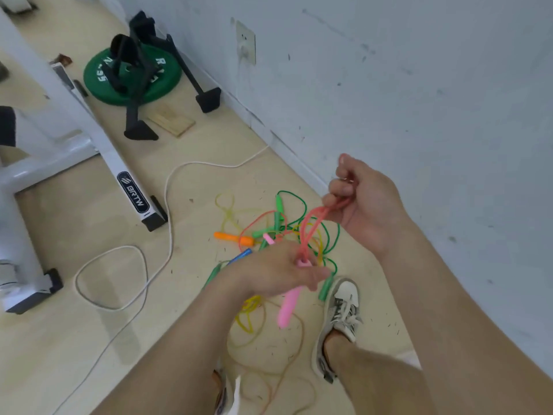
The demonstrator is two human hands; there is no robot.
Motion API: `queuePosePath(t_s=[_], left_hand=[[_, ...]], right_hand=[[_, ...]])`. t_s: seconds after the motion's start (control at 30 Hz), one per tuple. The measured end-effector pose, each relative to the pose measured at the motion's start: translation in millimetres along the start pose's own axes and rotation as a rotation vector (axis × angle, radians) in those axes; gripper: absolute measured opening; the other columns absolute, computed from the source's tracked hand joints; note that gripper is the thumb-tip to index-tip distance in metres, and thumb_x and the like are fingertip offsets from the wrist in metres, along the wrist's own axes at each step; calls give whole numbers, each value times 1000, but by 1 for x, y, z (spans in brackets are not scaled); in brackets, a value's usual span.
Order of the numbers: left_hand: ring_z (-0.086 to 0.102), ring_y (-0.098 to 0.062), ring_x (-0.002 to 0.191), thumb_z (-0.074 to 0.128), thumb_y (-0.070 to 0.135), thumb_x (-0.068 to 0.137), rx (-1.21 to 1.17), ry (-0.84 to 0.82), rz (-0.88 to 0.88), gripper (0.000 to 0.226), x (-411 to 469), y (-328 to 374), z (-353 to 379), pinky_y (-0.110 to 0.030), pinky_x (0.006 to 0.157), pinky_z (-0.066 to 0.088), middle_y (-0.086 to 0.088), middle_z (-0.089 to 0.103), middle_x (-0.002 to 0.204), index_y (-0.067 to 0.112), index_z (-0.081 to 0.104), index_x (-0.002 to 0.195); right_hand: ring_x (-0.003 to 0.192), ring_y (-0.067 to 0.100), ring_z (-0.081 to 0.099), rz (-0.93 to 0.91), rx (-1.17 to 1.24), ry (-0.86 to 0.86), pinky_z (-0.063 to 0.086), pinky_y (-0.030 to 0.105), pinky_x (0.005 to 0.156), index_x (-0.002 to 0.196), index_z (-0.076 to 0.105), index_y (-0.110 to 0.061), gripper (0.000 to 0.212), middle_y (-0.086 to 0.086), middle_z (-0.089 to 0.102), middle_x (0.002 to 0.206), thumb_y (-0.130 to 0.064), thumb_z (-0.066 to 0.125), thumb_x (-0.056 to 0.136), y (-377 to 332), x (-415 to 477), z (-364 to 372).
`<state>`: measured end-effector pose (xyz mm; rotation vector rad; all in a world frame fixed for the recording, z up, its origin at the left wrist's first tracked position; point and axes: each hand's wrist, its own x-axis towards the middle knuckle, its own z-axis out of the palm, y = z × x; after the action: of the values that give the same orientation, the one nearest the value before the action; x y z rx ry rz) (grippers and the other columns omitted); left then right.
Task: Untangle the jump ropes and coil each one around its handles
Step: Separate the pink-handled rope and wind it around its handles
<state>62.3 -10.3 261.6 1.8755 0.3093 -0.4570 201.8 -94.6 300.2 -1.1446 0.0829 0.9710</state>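
Observation:
My left hand grips a pink handle that points down out of my fist. From it a pink-red rope runs up in loops to my right hand, which pinches the loops in curled fingers. Below on the floor lies a tangle: a green rope with green handles, an orange handle, a blue handle, a yellow rope and more yellow loops. Another green handle lies by my shoe.
My right shoe stands beside the tangle. A white cable snakes across the wooden floor to a wall socket. A white machine frame is at left, a green weight plate with a black stand behind it. The wall runs along the right.

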Motion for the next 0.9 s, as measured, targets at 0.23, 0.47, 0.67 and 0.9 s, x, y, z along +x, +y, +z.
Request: queuePosePath(t_s=[0.23,0.47,0.67,0.9], left_hand=[[52,-13,57,67,38,81,-303,134,88,24,-22,7,-38,-23,56,40,4,59,63,16,65,92],[33,-5,48,80,27,77,38,534,-57,30,-45,-19,-74,-19,48,25,10,38,50,13,57,64],[46,-2,51,76,40,75,54,350,-54,31,-38,-4,-62,-15,51,38,14,57,65,23,60,96],[59,-4,73,78,35,74,12,357,-48,36,-41,-1,-66,-18,71,48,10,71,100,37,68,108]], right_hand=[[39,12,56,-169,286,290,50,22,44,82,50,-13,34,-1,50,46,-28,33,107,-14,11,-28],[36,6,25,-275,72,423,22,17,36,82,51,-16,19,-7,29,49,-16,48,100,-22,9,-38],[34,4,18,-54,-73,228,16,16,33,84,54,-14,15,-8,24,46,-11,47,97,-2,10,-19],[33,4,18,80,-13,49,17,14,29,86,56,-15,13,-7,24,52,-14,47,96,-1,7,-10]])
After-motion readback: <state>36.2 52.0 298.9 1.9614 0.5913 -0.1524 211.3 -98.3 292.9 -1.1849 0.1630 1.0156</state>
